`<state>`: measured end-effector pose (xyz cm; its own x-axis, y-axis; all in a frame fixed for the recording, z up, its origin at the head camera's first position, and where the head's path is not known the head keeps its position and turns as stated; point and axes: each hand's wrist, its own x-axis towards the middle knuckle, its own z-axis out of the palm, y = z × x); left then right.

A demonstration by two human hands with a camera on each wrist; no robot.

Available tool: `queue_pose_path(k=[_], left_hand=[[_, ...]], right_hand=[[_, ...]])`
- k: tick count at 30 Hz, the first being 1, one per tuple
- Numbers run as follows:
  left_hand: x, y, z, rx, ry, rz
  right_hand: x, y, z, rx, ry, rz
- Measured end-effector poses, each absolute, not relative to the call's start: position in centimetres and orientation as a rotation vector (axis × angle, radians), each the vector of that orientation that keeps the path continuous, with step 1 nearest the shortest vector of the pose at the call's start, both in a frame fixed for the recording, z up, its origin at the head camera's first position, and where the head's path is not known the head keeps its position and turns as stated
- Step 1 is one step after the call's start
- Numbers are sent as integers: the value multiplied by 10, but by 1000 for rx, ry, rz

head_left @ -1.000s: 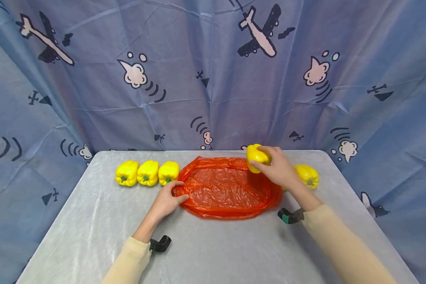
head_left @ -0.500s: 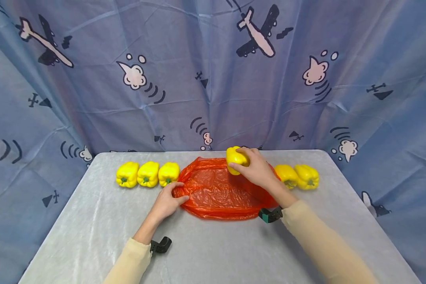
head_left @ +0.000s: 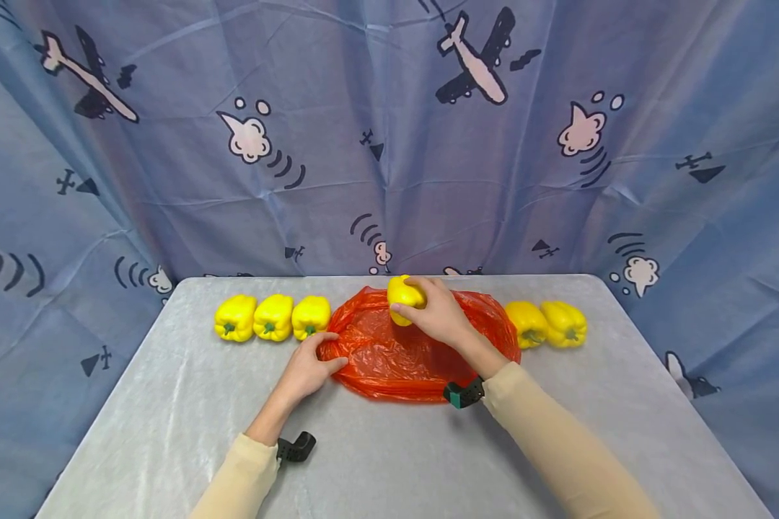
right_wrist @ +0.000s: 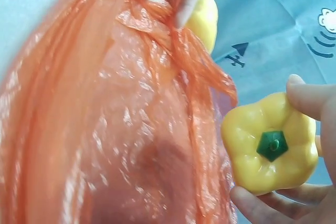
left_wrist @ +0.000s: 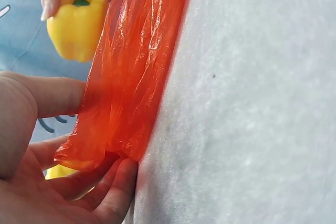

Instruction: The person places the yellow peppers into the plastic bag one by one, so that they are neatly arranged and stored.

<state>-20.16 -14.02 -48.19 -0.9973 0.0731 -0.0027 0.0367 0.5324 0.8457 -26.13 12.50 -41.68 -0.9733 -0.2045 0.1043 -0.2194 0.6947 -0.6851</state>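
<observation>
The right hand (head_left: 438, 312), fingers curled round a glossy yellow bell pepper (head_left: 401, 294), hovers over the thin red plastic bag (head_left: 396, 388) gaping on the grey tabletop (head_left: 376, 461). The left hand (head_left: 304, 369) pinches the bag's left edge; steady outward tension there should best hold the mouth wide.

The bag (head_left: 389, 388) is thin, glossy, crinkled plastic film. The pepper (head_left: 401, 294) over it looks smooth and shiny, like moulded plastic, as do three peppers (head_left: 273, 317) toward nine o'clock and a pair of peppers (head_left: 563, 324) toward three. The table covering (head_left: 376, 461) looks matt and fibrous; at twelve, the curtain (head_left: 337, 187) is creased cloth with a faint sheen.
</observation>
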Motion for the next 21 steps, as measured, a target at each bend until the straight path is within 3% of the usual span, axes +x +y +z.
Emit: queue_pose_path(k=[21], left_hand=[[-202,-141,-483,94,2716,1493]], right_hand=[[-271,77,-440,354,-2988,1159]])
